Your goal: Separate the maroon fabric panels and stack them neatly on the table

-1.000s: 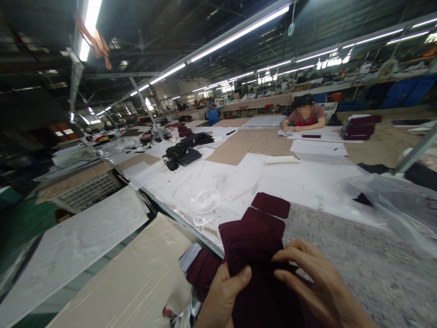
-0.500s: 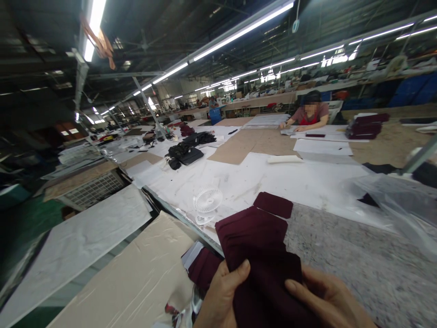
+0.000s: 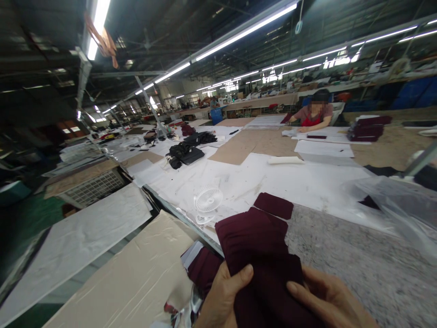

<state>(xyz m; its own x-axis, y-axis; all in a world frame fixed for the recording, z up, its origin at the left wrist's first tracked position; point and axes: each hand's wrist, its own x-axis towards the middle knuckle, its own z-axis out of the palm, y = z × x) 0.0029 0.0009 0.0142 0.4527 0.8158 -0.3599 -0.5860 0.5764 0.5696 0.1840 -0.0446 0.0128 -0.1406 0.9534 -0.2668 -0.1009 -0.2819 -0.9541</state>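
Observation:
Dark maroon fabric pieces (image 3: 262,273) lie between my two hands near the bottom of the view. My left hand (image 3: 223,296) is closed on their left edge, thumb on top and fingers hidden underneath. On the right edge my right hand (image 3: 327,296) grips the same cloth, its thumb pressing from above. Just beyond is a layered maroon stack (image 3: 246,228), partly covered by the held cloth; where one ends and the other begins is hard to tell. A separate maroon piece (image 3: 273,205) lies past it. Left of my left hand sits a maroon bundle (image 3: 203,269) with a pale grey strip.
A small white fan (image 3: 208,200) stands by the table edge. Black garments (image 3: 189,148) and brown paper (image 3: 235,146) lie farther off. Clear plastic sheeting (image 3: 399,205) is at right. Across the table a person (image 3: 316,114) works near a maroon stack (image 3: 368,128). A cream board (image 3: 129,278) adjoins on the left.
My hands keep their hold on the maroon fabric, which shifts only slightly. Across the table, the person's arm has moved outward, with maroon cloth now at that hand.

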